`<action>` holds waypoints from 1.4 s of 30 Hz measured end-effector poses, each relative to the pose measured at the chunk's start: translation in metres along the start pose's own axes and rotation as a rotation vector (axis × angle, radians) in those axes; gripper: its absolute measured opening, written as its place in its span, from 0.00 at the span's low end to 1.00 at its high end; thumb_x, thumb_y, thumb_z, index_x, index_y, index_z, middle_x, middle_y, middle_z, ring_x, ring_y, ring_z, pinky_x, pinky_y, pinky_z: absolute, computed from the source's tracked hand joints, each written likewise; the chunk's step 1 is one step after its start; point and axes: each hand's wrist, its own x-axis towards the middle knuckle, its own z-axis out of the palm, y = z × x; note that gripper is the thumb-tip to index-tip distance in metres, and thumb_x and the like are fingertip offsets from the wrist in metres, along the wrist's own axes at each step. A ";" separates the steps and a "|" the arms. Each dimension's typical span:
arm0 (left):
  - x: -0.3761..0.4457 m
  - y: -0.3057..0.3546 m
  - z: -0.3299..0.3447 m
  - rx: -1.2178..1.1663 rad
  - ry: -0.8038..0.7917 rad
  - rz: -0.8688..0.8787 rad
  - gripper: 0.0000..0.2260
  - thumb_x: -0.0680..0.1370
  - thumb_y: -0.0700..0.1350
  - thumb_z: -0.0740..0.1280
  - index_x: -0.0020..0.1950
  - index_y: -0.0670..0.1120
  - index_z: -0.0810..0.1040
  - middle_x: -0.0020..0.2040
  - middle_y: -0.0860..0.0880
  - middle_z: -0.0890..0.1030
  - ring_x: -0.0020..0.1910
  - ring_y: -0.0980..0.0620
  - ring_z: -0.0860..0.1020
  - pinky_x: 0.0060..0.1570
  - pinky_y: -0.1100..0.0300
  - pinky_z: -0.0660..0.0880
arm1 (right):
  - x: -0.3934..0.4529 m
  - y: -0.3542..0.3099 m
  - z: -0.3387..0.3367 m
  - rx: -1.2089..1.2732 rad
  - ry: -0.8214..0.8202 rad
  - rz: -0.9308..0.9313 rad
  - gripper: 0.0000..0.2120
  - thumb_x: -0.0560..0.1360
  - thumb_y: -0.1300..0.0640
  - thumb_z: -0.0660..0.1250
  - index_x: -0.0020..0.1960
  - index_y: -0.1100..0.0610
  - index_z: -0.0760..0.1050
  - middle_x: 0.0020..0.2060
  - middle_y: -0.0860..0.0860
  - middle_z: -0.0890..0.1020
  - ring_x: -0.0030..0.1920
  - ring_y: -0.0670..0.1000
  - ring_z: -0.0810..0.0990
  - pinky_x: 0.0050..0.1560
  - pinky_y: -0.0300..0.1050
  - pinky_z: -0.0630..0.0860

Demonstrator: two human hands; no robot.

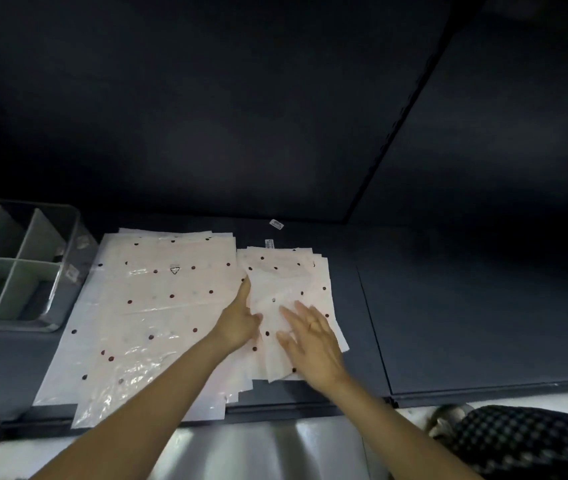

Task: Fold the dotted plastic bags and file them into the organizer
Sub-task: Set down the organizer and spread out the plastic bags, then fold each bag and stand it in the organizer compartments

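triangle mark | large dotted bag [144, 306] | stickers' text unreadable

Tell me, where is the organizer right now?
In the head view, the organizer sits at the far left of the dark table, just left of the big bags, apart from both hands.

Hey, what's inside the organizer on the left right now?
The organizer shows pale green dividers splitting it into compartments, and no folded bags are visible in them. Its near floor is hidden behind the front wall, and its left part runs out of frame.
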 end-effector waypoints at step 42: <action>-0.130 -0.177 -0.172 0.900 0.008 0.282 0.34 0.74 0.62 0.65 0.76 0.56 0.55 0.78 0.54 0.41 0.76 0.51 0.37 0.73 0.55 0.37 | -0.040 -0.121 0.084 -0.319 -0.218 -0.248 0.39 0.71 0.37 0.67 0.76 0.44 0.53 0.76 0.42 0.50 0.76 0.45 0.46 0.73 0.39 0.44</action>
